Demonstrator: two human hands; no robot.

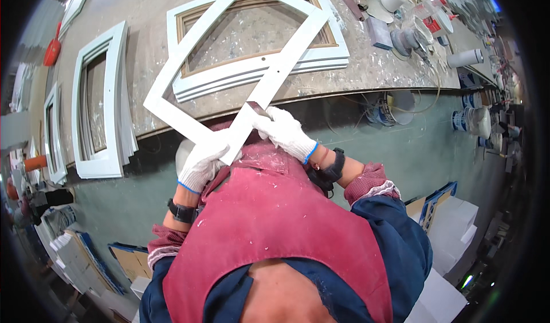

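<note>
A white rectangular frame (274,81) is tilted across the bench edge, its near corner at my waist. My left hand (204,160), in a white knit glove, is closed around that near corner. My right hand (286,132), gloved too, pinches a small dark reddish-brown flat piece (259,110) against the frame's right bar; its exact kind is not clear, though it resembles sandpaper. Beneath the upper part of the held frame lies a stack of similar white frames (326,57), with a bare wood inner edge showing on the top one.
More white frames (83,105) are stacked at the left of the paint-specked bench (150,48). At the right back stand a white bottle with a red tip (394,1), a grey block (379,33) and a spray gun (408,41). Buckets (400,106) sit below the bench's right side.
</note>
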